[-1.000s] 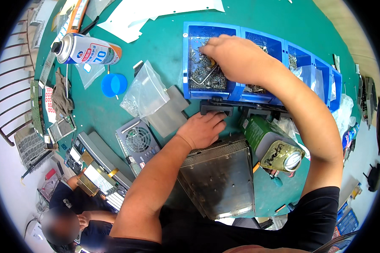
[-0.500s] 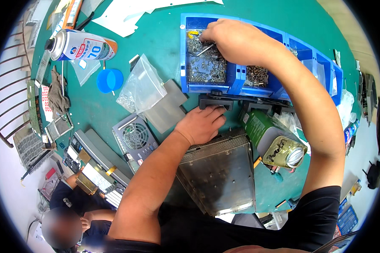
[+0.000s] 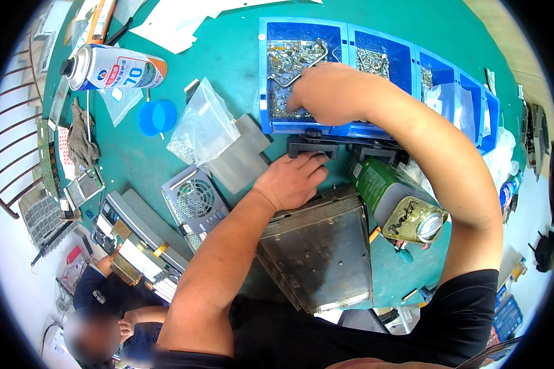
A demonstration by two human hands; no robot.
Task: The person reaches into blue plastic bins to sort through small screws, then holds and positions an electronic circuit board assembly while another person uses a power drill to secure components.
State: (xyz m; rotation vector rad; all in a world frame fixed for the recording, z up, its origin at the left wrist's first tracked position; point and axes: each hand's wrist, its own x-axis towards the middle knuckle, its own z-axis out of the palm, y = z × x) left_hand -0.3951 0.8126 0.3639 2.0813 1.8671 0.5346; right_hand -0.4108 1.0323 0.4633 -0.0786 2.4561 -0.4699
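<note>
My right hand (image 3: 332, 93) reaches into the leftmost compartment of a blue parts bin (image 3: 266, 114). Its bent fingers point down among small loose screws (image 3: 283, 101); the fingertips are partly hidden, and whatever they pinch cannot be made out. Beside those fingers lies a bent metal handle (image 3: 308, 69). Below the bin my left hand (image 3: 292, 181) rests with fingers spread, holding nothing, between a black clamp-like bracket (image 3: 313, 147) and the perforated edge of a metal case (image 3: 320, 252). My right forearm crosses the compartments farther right.
A green can (image 3: 394, 200) stands right of the case. Leftward are a grey fan panel (image 3: 194, 197), a flat grey plate (image 3: 237, 166), a clear bag (image 3: 212, 129), a blue round cup (image 3: 157, 118) and a spray can (image 3: 117, 67). Another person (image 3: 117, 301) sits at lower left.
My right hand has moved from the back of the left compartment toward its front, uncovering the bent handle and screws behind. My left hand stays in place.
</note>
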